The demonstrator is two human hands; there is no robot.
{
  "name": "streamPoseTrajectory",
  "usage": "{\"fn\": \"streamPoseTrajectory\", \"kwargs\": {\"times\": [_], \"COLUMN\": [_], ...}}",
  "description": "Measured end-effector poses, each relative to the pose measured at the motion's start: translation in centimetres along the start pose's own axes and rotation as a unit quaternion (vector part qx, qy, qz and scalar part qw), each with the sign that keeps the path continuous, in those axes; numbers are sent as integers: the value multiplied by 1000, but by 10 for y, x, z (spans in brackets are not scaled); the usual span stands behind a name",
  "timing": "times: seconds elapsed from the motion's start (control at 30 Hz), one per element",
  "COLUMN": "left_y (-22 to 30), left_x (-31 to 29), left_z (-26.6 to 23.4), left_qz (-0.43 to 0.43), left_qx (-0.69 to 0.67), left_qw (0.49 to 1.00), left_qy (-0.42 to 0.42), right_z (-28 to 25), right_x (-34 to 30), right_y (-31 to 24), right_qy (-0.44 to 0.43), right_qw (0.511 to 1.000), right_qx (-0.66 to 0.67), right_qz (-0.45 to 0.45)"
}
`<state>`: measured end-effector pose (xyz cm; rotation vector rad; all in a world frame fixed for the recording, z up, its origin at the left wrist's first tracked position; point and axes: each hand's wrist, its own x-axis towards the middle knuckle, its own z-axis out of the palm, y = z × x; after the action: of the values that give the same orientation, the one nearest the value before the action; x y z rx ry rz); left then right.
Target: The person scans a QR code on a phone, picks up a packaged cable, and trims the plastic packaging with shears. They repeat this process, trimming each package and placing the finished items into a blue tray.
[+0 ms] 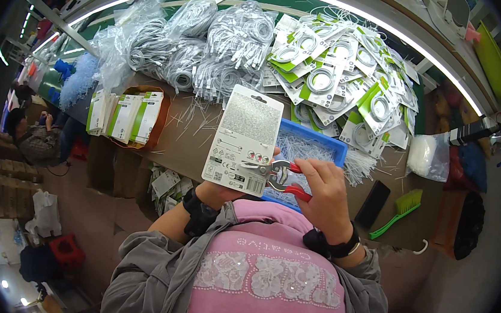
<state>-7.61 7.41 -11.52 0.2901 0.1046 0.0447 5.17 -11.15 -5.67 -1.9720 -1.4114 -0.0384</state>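
Observation:
A white cardboard packaging card [245, 126], its printed back toward me, stands nearly upright in front of my chest. My left hand [220, 194] is closed on it from behind, and the card hides most of those fingers. In my right hand [327, 199] are red-handled cutting pliers [298, 191], their jaws lying over the card's lower right part. What the jaws touch, if anything, I cannot make out. Just behind the card and pliers is a blue tray [340, 152] of thin clear plastic strips, partly hidden.
Carded white cables [324, 79] heap up at the back right, bagged coiled cables [237, 40] at the back left. An orange-brown box [161, 121] holds upright cards. A dark phone [372, 204] and green brush [399, 213] lie at the right. A person [38, 136] sits far left.

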Motion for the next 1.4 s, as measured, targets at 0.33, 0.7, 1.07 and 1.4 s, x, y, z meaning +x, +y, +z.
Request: {"fn": "streamPoseTrajectory", "kwargs": {"times": [0.33, 0.7, 1.07, 1.4], "left_y": [2, -2, -6, 10], "left_x": [-1, 3, -2, 1], "left_z": [-19, 21, 23, 28], "left_qz": [63, 113, 34, 201], "left_qx": [145, 276, 449, 290], "left_qw": [985, 944, 885, 920], "left_qy": [66, 143, 119, 172], "right_z": [3, 12, 34, -1], "right_x": [-12, 6, 27, 5], "right_y": [18, 14, 13, 5], "right_qy": [-72, 68, 103, 24], "right_qw": [971, 925, 994, 993], "right_qx": [175, 312, 1, 96], "right_qz": [146, 207, -18, 65]}}
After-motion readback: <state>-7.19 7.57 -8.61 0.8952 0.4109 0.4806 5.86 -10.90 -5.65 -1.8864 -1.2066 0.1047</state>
